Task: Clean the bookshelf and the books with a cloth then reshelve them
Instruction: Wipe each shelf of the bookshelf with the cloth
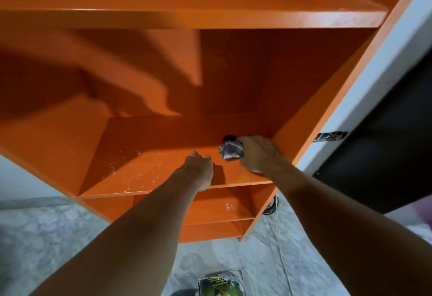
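Obs., head cam. Both arms reach into the orange bookshelf point(233, 3); compartments seen are bare, no books in them.

L to R:
- White specks point(140, 174) scattered on the shelf board point(247, 178), left of the L hand point(198, 167), plus a few on the board below it.
- L hand: back up, resting on the same board near its front edge. Fingers bend loosely at the tips and hold nothing that shows.
- Cloth point(231, 150): dark w/ pale stripes, bunched. Just right of the L hand's fingertips and apart from them, at the fingertip end of the R hand point(257, 153). Sits on the board near the back-right corner.
- R hand: fingers curl round the cloth and grip it, pressing it to the board. The hand's outer edge is just beside the shelf's right side wall.
- Right of the R hand, past the side wall: pale wall, then a dark panel point(385, 155).

Toward the body from both hands, on the grey mottled floor point(46, 237): a book point(222, 284) w/ a green-black cover, lying flat, partly cut off by the frame edge. A thin white cord point(280, 237) runs over the floor under the R forearm.

Counts: hands 2, cloth 1, book 1 seen, bookshelf 1, cord 1.
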The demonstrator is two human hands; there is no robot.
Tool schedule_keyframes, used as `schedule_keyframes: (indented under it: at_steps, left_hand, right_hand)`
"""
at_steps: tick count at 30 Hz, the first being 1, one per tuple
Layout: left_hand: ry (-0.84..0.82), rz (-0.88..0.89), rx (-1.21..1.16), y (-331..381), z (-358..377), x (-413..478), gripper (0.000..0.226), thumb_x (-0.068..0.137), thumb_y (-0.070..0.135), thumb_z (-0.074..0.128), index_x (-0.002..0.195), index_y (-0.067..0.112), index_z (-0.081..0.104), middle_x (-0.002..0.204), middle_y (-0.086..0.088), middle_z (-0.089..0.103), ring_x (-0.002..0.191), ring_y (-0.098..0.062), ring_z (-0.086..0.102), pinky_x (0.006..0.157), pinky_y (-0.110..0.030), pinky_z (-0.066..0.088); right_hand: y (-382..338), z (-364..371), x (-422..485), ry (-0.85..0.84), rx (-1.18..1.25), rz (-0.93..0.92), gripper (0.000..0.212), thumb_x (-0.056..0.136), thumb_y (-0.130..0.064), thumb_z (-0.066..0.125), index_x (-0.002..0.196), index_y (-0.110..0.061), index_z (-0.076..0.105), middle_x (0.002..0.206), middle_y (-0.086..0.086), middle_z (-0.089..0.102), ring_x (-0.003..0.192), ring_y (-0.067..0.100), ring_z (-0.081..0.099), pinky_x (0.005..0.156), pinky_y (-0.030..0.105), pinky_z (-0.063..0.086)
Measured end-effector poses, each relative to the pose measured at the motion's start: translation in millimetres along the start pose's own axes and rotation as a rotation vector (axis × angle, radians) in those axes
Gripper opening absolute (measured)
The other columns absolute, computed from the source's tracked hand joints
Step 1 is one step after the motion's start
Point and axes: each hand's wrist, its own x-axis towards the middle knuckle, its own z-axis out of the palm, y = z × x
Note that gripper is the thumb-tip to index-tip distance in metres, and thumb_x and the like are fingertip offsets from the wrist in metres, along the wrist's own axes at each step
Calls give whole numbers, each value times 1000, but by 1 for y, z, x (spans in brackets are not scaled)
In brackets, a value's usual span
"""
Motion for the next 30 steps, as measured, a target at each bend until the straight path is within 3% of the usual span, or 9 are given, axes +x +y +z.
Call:
schedule_keyframes:
  at_steps: [2,6,9,13,18,20,22,27,30]
  left_hand:
    - [15,2,14,1,-1,-4,58,98,18,56,148,5,29,141,-26,35,119,-37,49,87,-38,49]
    - [52,40,122,6,-7,-11,44,101,15,47,143,6,37,138,-17,42,124,-34,47,85,-34,41]
    - [70,37,107,8,-8,-12,40,100,12,49,139,7,41,137,-15,44,122,-31,49,82,-32,40]
    - [47,12,-31,2,0,-7,60,99,13,54,151,7,26,150,-25,28,131,-39,41,98,-39,46]
    - [51,-1,-81,-5,10,4,65,97,16,58,151,11,24,155,-28,17,132,-44,40,100,-45,48]
    - [65,-2,-67,-5,11,6,66,97,17,58,152,11,23,156,-28,15,132,-43,40,100,-43,48]
    - [76,-14,-77,-4,11,5,59,96,15,58,148,12,30,152,-27,23,127,-41,44,92,-40,49]
    - [74,46,-20,-9,8,-4,53,98,17,51,147,14,31,147,-23,32,122,-38,48,85,-38,43]
    - [100,75,-162,-24,1,-9,48,101,20,48,148,17,40,150,-14,39,127,-33,48,91,-34,43]
  right_hand:
    - [0,11,-33,75,14,-61,45,81,-13,63,124,-25,55,108,2,64,99,26,61,86,41,52]
    - [10,39,-113,12,49,-154,24,85,-22,59,108,-21,60,99,2,67,89,27,65,73,38,55]
    - [15,33,-124,52,140,-173,22,85,-21,62,107,-19,61,95,3,66,80,24,66,68,42,56]
    - [-2,-9,-57,264,67,-134,42,84,-14,67,123,-24,57,106,3,62,95,23,59,83,39,52]
    - [-2,10,1,49,-23,-6,53,88,-11,60,138,-26,48,126,9,58,118,30,52,100,44,43]
    - [-5,22,-13,95,-53,19,58,88,-16,58,142,-32,42,126,7,53,119,30,47,98,45,42]
    - [-10,30,-43,128,-75,-23,56,87,-21,56,139,-37,43,119,4,56,115,29,50,92,46,43]
    - [-13,10,-110,-101,125,-167,33,84,-23,54,113,-36,62,102,-4,69,91,21,64,72,31,48]
    - [-13,-15,-72,107,143,-135,30,86,-24,60,114,-36,62,95,-2,69,87,22,66,74,36,55]
